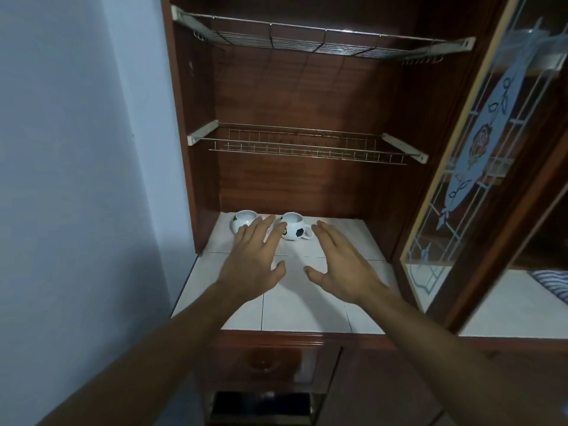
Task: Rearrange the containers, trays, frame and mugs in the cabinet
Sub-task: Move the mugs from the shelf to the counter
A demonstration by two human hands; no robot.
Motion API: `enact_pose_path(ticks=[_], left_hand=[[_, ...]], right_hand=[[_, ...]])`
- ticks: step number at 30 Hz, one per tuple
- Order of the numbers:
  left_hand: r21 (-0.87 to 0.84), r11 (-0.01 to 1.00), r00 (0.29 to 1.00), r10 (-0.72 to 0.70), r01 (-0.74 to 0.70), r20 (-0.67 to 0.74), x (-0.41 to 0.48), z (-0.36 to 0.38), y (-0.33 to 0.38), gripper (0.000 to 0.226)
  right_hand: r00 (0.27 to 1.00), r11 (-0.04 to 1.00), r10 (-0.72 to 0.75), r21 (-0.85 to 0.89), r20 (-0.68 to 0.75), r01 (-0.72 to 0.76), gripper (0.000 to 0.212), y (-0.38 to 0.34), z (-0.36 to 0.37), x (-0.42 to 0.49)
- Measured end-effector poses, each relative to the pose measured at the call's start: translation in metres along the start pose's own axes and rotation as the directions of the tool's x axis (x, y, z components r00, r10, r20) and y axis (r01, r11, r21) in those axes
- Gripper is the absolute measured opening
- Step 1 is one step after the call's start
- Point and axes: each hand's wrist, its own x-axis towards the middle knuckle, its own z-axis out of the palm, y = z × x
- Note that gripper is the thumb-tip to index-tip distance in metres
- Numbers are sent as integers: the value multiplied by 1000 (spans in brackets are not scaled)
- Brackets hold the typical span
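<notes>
Two white football-pattern mugs stand at the back of the cabinet's white tiled shelf (pixel 307 305). The left mug (pixel 242 219) is partly hidden behind my left hand's fingers. The right mug (pixel 295 229) has its handle pointing right. My left hand (pixel 256 259) hovers palm down with straight fingers, its fingertips in front of both mugs. My right hand (pixel 341 265) is spread flat just right of the right mug, holding nothing. Whether either hand touches a mug I cannot tell.
Two bare wire racks hang above: a lower one (pixel 307 146) and an upper one (pixel 322 41). The glass door (pixel 479 167) with a rose design stands open at right. A blue wall lies left. A striped cloth (pixel 553 284) lies far right.
</notes>
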Motion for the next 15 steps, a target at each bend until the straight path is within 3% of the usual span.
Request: enact_pose_path(ticks=[15], left_hand=[[79, 992, 982, -107, 96, 157, -60, -38, 106, 78]], right_hand=[[996, 998, -39, -51, 77, 43, 85, 12, -33, -108]])
